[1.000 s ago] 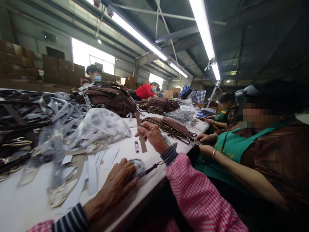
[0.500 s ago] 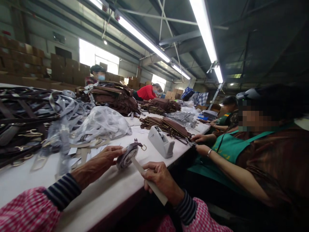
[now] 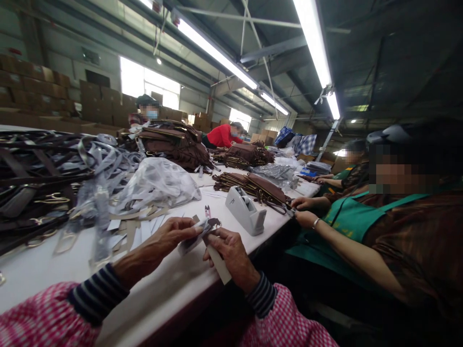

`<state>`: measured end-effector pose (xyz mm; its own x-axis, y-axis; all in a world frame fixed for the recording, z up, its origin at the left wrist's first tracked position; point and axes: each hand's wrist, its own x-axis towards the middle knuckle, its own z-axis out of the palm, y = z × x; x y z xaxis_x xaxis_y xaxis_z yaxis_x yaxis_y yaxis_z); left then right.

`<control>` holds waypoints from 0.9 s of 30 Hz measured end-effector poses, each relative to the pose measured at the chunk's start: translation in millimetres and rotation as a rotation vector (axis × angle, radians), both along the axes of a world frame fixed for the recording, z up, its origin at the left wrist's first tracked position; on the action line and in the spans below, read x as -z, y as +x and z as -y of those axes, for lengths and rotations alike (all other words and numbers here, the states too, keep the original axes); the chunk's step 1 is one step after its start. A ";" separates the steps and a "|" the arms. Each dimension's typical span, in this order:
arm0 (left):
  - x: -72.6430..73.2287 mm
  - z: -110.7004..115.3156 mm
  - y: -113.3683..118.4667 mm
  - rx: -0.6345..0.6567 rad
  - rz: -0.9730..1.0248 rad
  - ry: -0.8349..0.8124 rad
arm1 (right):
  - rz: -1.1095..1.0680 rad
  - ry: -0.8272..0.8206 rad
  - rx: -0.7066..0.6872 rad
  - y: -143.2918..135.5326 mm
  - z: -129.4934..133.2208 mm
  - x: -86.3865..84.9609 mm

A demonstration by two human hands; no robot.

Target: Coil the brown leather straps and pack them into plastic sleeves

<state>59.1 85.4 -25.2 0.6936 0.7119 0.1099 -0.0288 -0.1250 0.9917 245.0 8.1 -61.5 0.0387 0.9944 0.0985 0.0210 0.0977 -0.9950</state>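
My left hand (image 3: 168, 241) grips a coiled strap (image 3: 191, 242) wrapped in pale material, its thumb and fingers pressed on the upper side. Close beside it, my right hand (image 3: 231, 255) pinches a beige strip (image 3: 219, 266) whose free end hangs down below the fingers. The strip's upper end meets the coil, where a small metal hook shows near the fingertips. Both hands are over the front edge of the white table. Just behind them lie small pink-handled snippers (image 3: 207, 212), and a grey tape dispenser (image 3: 244, 210) stands to the right.
Dark straps (image 3: 32, 178) and clear plastic wrap (image 3: 159, 183) pile up at the left. Loose beige and white strips (image 3: 133, 229) lie before them. Brown pouches (image 3: 253, 185) are stacked farther back. At the right, a person in a green apron (image 3: 340, 221) works with both hands.
My hands have come closer together, and the right has moved up and left with the strip. The coil has turned and looks narrower. The snippers are now more visible.
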 end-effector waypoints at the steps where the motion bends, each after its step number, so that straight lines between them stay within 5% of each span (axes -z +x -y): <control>1: -1.7 0.0 -0.1 -0.019 0.004 0.003 | 0.065 0.050 0.035 3.1 2.9 3.0; 4: -4.9 -2.4 -1.8 -0.061 0.010 0.016 | 0.463 0.384 0.184 14.3 16.4 15.0; 9: -8.7 1.6 -2.3 -0.110 -0.040 0.046 | 0.956 0.879 0.145 19.4 34.2 30.5; 17: -5.0 9.3 3.2 -0.066 -0.121 0.104 | 0.902 0.977 0.289 11.6 25.7 35.6; 22: 2.7 5.1 3.4 -0.136 -0.194 0.178 | 0.960 1.012 0.247 16.4 22.2 27.3; 27: 11.1 7.9 4.4 -0.275 -0.298 0.580 | 1.045 1.035 0.200 20.0 21.9 22.5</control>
